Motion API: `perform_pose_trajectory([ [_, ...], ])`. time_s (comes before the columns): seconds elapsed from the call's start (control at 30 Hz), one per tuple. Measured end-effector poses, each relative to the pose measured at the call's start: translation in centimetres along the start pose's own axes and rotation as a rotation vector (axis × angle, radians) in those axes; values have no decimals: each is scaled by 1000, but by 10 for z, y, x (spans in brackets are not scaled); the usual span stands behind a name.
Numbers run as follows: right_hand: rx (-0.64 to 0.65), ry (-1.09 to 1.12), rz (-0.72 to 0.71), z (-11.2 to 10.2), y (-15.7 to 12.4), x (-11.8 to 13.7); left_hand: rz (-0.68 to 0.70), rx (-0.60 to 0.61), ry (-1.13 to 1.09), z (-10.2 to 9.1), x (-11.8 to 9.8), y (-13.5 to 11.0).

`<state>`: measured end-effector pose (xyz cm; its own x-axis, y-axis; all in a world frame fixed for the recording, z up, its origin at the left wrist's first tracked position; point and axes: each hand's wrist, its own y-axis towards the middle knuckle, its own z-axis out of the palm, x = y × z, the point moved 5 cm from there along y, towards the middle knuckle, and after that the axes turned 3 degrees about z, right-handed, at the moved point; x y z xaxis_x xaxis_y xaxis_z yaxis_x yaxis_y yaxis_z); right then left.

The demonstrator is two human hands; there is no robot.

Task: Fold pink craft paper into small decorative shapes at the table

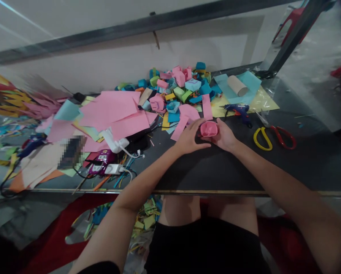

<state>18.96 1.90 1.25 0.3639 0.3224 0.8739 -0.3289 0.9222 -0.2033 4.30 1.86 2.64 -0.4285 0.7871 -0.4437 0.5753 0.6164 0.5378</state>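
A small pink paper cup (209, 129) with a folded, roughly round rim is between my two hands above the dark table. My left hand (189, 139) curves round its left side, fingertips at the rim and thumb stretched out below it. From the other side my right hand (226, 137) holds the cup, its fingers partly hidden behind it. Pink paper strips (179, 128) lie just beyond my left hand. To the right of my right hand are scissors (265, 137) with one yellow and one red handle, and a blue glue gun (238, 109).
A heap of folded coloured paper pieces (184, 84) lies against the wall. Pink sheets (110, 110), a white power strip (113, 141) and a purple device (102, 161) with cables crowd the left. A cardboard tube (237, 85) rests on blue paper. A metal bar (147, 24) crosses above.
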Motion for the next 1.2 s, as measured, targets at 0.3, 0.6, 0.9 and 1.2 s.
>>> perform_pose_trajectory([
  [0.3,20,34,33,-9,4,-11,-81,-38,29,9,0,-2],
  [0.6,-35,-270,-178,-19,9,-4,-244,-73,103,-3,16,-4],
  [0.9,-192,-766,-495,-25,-4,15,-346,-72,263,-59,39,-1],
  [1.2,-133,-819,-481,-20,-2,14,-1132,64,721,-234,159,-57],
])
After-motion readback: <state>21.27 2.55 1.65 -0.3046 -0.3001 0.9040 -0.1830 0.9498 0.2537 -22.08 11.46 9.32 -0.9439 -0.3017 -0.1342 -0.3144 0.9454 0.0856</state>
